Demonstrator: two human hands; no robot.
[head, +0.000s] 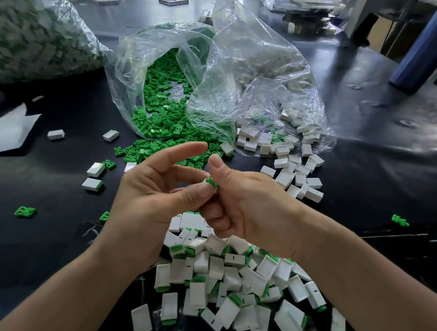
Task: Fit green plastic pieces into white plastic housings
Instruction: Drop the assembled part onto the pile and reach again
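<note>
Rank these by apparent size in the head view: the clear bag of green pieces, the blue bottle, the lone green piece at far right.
Largest to smallest: clear bag, blue bottle (farther away, so true size unsure), lone green piece.

Left hand [151, 199] and right hand [246, 205] meet at the fingertips, pinching together.

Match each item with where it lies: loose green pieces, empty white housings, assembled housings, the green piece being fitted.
Items:
1 loose green pieces
2 empty white housings
3 assembled housings
4 green piece being fitted

Places:
A heap nearest the person
B pinched between left hand and right hand
C spilling from the middle clear bag
D spilling from the rightmost clear bag

Pairs: 1-C, 2-D, 3-A, 4-B
</note>
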